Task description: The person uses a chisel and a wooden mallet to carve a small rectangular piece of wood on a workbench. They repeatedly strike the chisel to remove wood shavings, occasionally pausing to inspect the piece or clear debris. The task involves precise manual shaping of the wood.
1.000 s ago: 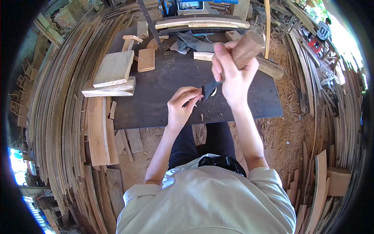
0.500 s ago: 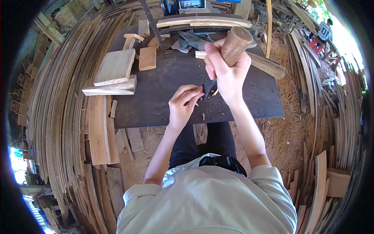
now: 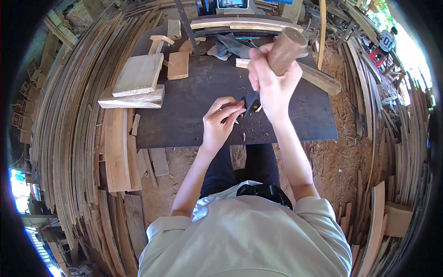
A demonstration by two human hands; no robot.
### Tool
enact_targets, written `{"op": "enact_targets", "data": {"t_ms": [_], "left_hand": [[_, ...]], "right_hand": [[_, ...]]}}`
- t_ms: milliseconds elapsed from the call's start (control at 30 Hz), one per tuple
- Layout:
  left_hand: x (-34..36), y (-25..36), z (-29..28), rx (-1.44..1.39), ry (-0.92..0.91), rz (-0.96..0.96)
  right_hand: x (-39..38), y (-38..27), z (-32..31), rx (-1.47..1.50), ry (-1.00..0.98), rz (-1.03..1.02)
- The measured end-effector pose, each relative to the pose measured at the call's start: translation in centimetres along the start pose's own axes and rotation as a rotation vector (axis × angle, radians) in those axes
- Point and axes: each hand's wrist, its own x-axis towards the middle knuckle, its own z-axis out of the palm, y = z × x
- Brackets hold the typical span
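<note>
Your right hand (image 3: 276,87), right of upper centre, wraps its fingers round a thick wooden handle (image 3: 287,50). Your left hand (image 3: 218,123) pinches a dark piece (image 3: 250,99) between its fingers near mid-frame

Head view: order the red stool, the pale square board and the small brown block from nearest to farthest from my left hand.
From the left hand:
1. Small brown block: ahead and left, on the table.
2. Pale square board: farther left, on a wood piece.
3. Red stool: far right, well beyond the table.
</note>
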Motion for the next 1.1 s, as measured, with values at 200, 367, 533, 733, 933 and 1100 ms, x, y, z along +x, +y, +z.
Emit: {"op": "enact_targets", "data": {"t_ms": [200,367,533,733,933,1100], "left_hand": [[0.3,-0.3,0.0,-0.001,0.004,0.047],[0.0,-0.3,0.1,-0.043,0.007,0.033],[0.4,-0.2,0.0,-0.053,0.009,0.060],[0.2,-0.8,0.1,-0.077,0.022,0.048],[-0.1,-0.9,0.1,-0.080,0.010,0.041],[0.0,-0.4,0.1,-0.114,0.008,0.018]], "right_hand": [[0.2,-1.2,0.0,0.069,-0.077,-0.066],[0.1,-0.1,-0.1,0.052,-0.023,0.020],[-0.6,-0.4,0.6,-0.016,0.005,-0.011],[-0.5,-0.4,0.3,0.078,-0.031,-0.078],[-0.6,-0.8,0.0,0.023,-0.040,-0.073],[-0.4,0.1,0.4,0.033,-0.068,0.001]]}}
